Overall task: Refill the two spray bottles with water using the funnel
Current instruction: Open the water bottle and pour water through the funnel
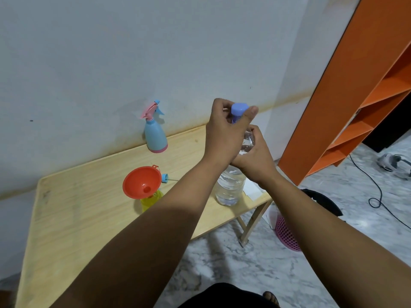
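Note:
A large clear water bottle [230,187] stands on the wooden table [89,218] near its right edge. My left hand [224,132] pinches its blue cap [239,108] from above. Lower down, my right hand [255,158] grips the bottle's neck and shoulder. A red funnel [142,182] sits in the open mouth of a yellow spray bottle [151,200] left of the water bottle. A small blue spray-head part [165,177] lies behind the funnel. A light blue spray bottle [155,135] with a pink trigger stands upright by the wall.
White paper [252,190] lies at the table's right end. Off that end, on the marble floor, stands a pink basket [287,232] with a black bag. An orange shelf unit [347,107] rises at the right, with a black cable [375,196] and a white headset [395,165] beyond.

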